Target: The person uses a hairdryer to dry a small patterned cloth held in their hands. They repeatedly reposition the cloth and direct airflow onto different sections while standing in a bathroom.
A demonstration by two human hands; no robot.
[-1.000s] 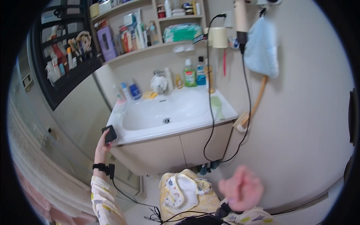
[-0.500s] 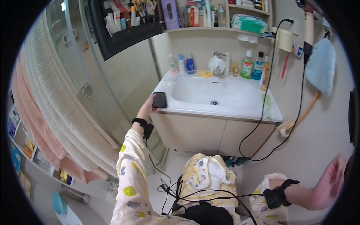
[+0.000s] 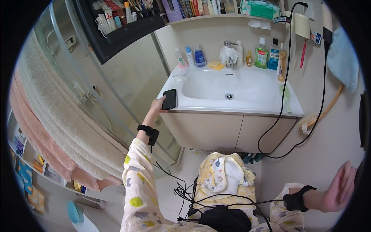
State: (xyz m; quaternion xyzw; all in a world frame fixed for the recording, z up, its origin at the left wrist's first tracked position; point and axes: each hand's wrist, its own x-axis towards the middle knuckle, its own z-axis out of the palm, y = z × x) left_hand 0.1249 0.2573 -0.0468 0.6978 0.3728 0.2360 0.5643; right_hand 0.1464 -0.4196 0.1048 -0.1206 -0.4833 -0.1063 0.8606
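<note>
On the front left corner of the white washbasin counter [image 3: 201, 106] is a black phone [image 3: 170, 99]. My left hand [image 3: 157, 105] is closed on its left edge, with the forearm stretched forward and a black strap on the wrist. Off to the lower right, my right hand [image 3: 340, 189] is raised beside the picture's dark rim, fingers mostly straight and apart from the counter. A dark brown edge [image 3: 359, 174] lies by its fingertips; whether they touch it I cannot tell. The right wrist also wears a black strap [image 3: 297, 198].
Bottles [image 3: 261, 54], a yellow sponge [image 3: 216, 65] and a tap [image 3: 228, 54] line the basin's back. A black cord [image 3: 270, 127] loops down at the right. Cables [image 3: 189, 195] tangle near a yellow patterned cloth [image 3: 224, 174]. Towels [image 3: 65, 108] hang left, beside a glass shower door [image 3: 116, 96].
The whole view has shifted, so the basin sits slightly higher and farther right. My left hand is still on the phone. My right hand stays at the right rim.
</note>
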